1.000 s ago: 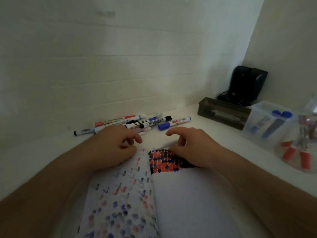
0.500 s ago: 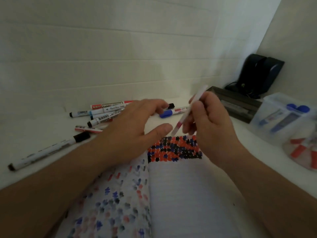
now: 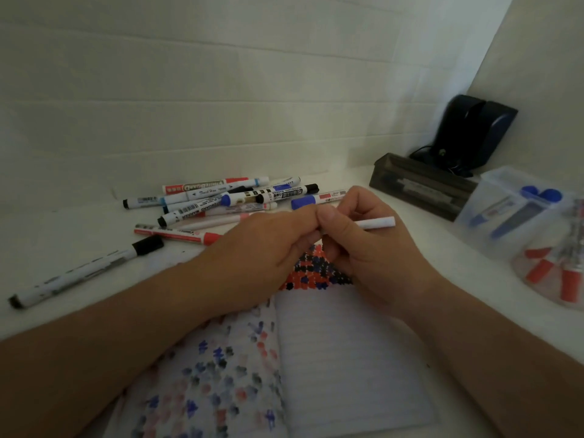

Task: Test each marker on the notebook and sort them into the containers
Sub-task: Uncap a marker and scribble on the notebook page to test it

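My right hand (image 3: 366,248) holds a thin white marker (image 3: 377,223) level above the open notebook (image 3: 344,358); its white end sticks out to the right. My left hand (image 3: 268,248) meets it from the left, fingers curled round the marker's hidden left end. The notebook lies under both hands, with red, blue and black test marks at the top of its right page and faded marks on its left page. A pile of several markers (image 3: 227,197) lies behind the hands, near the wall.
A black-capped marker (image 3: 85,271) lies alone at the left. At the right stand a clear box with blue markers (image 3: 512,213) and a clear container with red markers (image 3: 556,273). A dark tray (image 3: 420,184) and a black device (image 3: 474,131) sit in the back right corner.
My right hand picked a thin marker from the pile and turned it level. My left hand has moved in and closed on its left end.
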`<action>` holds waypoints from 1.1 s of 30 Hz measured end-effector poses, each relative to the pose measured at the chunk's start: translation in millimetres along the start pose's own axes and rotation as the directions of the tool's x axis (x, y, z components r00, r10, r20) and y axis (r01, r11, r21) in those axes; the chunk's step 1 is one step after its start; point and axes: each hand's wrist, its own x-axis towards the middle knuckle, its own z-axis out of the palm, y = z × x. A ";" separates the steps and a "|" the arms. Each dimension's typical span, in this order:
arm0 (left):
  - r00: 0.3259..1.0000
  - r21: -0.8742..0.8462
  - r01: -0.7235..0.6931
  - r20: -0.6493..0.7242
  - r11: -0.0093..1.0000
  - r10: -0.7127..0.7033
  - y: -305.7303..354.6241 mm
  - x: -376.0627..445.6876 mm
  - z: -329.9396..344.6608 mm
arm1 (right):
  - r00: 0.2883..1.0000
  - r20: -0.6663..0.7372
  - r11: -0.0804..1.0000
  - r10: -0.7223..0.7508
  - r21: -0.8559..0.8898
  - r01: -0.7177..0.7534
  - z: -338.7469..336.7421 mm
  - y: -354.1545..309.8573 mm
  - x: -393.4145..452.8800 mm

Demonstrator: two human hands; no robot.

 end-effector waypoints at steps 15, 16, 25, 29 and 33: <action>0.926 0.210 0.120 0.330 0.970 -0.185 10.4 -2.8 -9.8 | 0.936 0.176 0.952 0.305 -0.059 -0.299 -46.3 -25.6 -13.9; 0.913 0.252 0.095 0.364 0.963 -0.185 11.5 -1.9 -9.9 | 0.940 0.152 0.950 0.305 -0.120 -0.289 -46.3 -20.9 -20.2; 0.886 0.302 0.075 0.417 0.950 -0.202 14.4 5.0 -6.5 | 0.981 0.024 0.858 0.193 -0.489 -0.157 -31.4 -4.2 -23.5; 0.886 0.281 0.094 0.413 0.955 -0.209 13.3 5.1 -5.9 | 0.968 -0.003 0.859 0.252 -0.459 -0.225 -30.6 -5.5 -21.9; 0.885 0.294 0.091 0.415 0.952 -0.213 13.3 4.3 -6.1 | 0.964 -0.007 0.835 0.265 -0.498 -0.233 -27.9 -3.9 -21.1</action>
